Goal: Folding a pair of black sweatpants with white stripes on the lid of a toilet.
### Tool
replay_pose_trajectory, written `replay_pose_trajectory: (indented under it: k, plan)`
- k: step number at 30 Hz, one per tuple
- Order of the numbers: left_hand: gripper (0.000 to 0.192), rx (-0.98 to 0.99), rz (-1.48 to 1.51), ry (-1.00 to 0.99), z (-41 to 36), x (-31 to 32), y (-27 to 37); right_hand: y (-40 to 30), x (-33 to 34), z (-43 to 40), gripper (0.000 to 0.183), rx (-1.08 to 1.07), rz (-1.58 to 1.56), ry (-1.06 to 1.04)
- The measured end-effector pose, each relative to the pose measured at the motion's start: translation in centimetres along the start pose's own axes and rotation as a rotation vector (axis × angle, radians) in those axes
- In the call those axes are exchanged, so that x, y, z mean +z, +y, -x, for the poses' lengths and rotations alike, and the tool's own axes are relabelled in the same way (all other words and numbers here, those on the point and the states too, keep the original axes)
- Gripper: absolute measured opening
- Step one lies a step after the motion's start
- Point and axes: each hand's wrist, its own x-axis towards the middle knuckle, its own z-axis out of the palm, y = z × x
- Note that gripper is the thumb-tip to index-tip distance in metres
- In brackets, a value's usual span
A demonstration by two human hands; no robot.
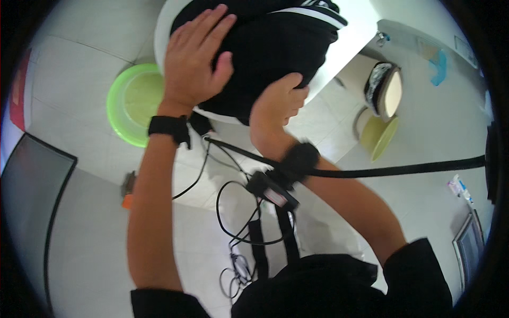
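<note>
A black garment with a white stripe (274, 47) lies bunched on a white surface with a rounded end (358, 28). My left hand (195, 59) rests flat on the garment's left part, palm down, fingers slightly spread and thumb out to the side. At the garment's lower right edge, my right hand (280, 99) has its fingers curled, with a bit of black cloth showing between thumb and fingers. Each wrist wears a black band; a small black box (274, 194) appears beside the right one. Part of the right hand's grip is hidden from above.
A green plastic basin (113, 107) stands on the tiled floor at the left. Beyond the surface on the right are a lidded container (391, 93) and a yellow-green bin (381, 135). A black strap (397, 171) crosses over my right forearm. Looped black cables (218, 210) hang before my body.
</note>
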Motion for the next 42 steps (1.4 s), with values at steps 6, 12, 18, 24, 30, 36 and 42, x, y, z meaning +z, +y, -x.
replay_pose_trajectory:
  k: [6,12,18,24,30,36,42]
  plan:
    - [0.041,-0.010,-0.125,-0.001,0.4,-1.6,0.6,-1.3,-6.2,-8.4,0.055,0.164,-0.371,-0.765]
    - [0.075,-1.188,0.452,0.229,0.5,-0.3,6.7,-7.4,-1.1,-13.6,0.027,-0.958,0.257,-0.851]
    - [0.063,-1.526,0.179,0.406,-3.0,1.8,6.1,-10.0,-0.7,-10.7,0.030,-1.077,1.010,-0.680]
    - [0.040,-1.399,-0.257,0.487,-2.5,3.5,5.9,-8.8,2.2,-10.6,0.036,-0.602,0.993,-0.642]
    - [0.033,-1.386,-0.342,0.364,-3.7,4.0,6.9,-6.6,7.0,-14.9,0.025,-0.449,1.031,-0.326]
    - [0.034,-1.436,-0.384,0.293,-2.7,3.4,7.0,-12.0,5.6,-11.3,0.045,0.473,0.690,-0.196]
    - [0.036,-1.490,-0.358,0.251,-3.3,2.6,7.4,-11.5,6.5,-11.8,0.046,0.542,0.616,-0.094]
